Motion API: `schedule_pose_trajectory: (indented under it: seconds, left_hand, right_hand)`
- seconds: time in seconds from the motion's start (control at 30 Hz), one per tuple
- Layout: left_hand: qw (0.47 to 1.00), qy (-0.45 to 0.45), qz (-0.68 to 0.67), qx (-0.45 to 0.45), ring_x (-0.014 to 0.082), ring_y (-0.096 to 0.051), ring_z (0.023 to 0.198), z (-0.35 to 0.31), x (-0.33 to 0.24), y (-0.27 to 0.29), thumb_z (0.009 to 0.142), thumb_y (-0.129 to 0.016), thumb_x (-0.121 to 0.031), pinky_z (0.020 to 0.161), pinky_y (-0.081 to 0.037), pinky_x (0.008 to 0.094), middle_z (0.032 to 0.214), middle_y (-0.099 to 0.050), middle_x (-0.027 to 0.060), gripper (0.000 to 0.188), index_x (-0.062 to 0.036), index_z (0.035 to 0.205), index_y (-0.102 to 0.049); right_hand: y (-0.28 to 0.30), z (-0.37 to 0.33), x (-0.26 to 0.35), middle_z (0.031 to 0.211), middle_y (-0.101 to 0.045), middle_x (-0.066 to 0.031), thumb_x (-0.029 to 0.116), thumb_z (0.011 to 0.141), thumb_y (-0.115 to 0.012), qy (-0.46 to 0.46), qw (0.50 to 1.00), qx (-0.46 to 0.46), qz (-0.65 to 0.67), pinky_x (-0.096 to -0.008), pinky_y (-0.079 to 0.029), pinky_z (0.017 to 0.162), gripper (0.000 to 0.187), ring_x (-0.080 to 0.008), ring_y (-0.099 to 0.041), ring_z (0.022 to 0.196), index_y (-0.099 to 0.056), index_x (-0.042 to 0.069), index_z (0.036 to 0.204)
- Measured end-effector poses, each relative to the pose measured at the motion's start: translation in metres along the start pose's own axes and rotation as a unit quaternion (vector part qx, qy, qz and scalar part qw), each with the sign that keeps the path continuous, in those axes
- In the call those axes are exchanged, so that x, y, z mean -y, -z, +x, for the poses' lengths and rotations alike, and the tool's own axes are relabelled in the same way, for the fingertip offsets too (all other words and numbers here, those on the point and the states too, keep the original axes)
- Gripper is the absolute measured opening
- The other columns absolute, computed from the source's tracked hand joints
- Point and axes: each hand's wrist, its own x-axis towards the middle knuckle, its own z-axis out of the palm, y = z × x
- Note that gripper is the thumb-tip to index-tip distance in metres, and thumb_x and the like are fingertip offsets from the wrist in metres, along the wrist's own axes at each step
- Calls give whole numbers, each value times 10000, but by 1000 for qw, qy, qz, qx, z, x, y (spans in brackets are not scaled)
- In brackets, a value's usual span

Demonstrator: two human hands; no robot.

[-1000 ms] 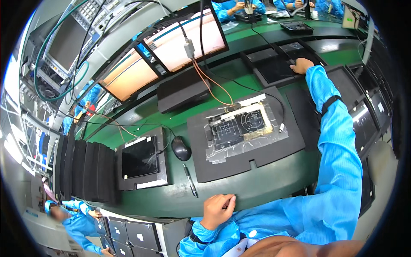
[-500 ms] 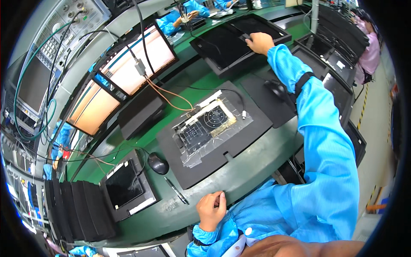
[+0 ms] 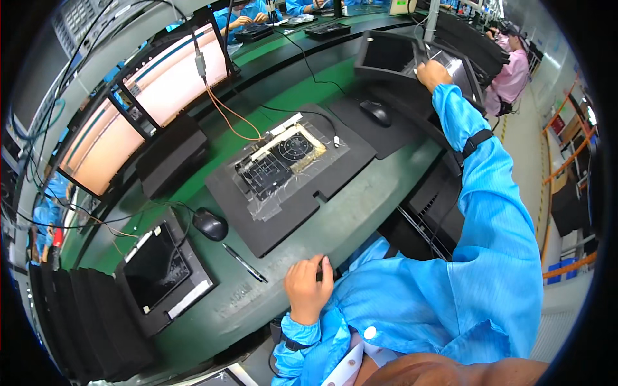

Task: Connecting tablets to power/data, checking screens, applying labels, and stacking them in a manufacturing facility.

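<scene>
My right hand (image 3: 434, 75) reaches to the far right and grips a black tray (image 3: 393, 76) at its middle. Two compartments show in it, with a dark flat panel (image 3: 391, 54) in the left one. The tray is tilted and lies over the things at the table's right end. My left hand (image 3: 308, 288) is loosely curled at the table's front edge, with no object showing in it. A pen (image 3: 244, 262) lies just beyond it. In the middle, a black mat (image 3: 290, 222) bears a taped-down fixture (image 3: 280, 161) with a cable attached.
A black mouse (image 3: 210, 224) sits left of the mat, another mouse (image 3: 375, 113) right of it. A dark tablet-like panel (image 3: 154, 267) lies at the left beside stacked black foam sheets (image 3: 96, 315). Monitors (image 3: 177, 74) stand behind. Co-workers' hands (image 3: 243, 21) show across the table.
My right hand has carried the black tray from the back of the table to the right. The view has shifted right. My left hand stays curled near the edge.
</scene>
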Motion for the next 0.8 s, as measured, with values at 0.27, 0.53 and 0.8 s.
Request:
schedule_pose_trajectory:
  seconds: [0.27,0.53,0.8]
  left_hand:
    - [999,-19,-18,-37,249,-585,585,-10,2,4,826,-745,-49,550,-432,385,667,-594,56,70,-57,869,-691]
    - [1000,-20,-1,-10,258,-601,629,-12,0,2,835,-737,-68,582,-448,385,694,-600,63,67,-54,889,-700]
    - [999,-7,31,-2,242,-549,540,-6,-2,-1,822,-743,-13,520,-401,382,634,-572,65,75,-44,851,-682]
  right_hand:
    - [-24,-62,-52,1293,-641,-288,316,897,-565,-51,997,66,-6,-470,-478,1070,483,-421,-613,1241,-707,-33,1200]
    - [-49,-62,-39,1191,-681,-300,285,878,-576,-37,998,34,22,-495,-511,1016,432,-468,-653,1144,-731,-38,1118]
    - [-61,49,-82,988,-724,-235,447,941,-573,26,989,140,46,-463,-562,750,497,-341,-720,880,-742,-17,1000]
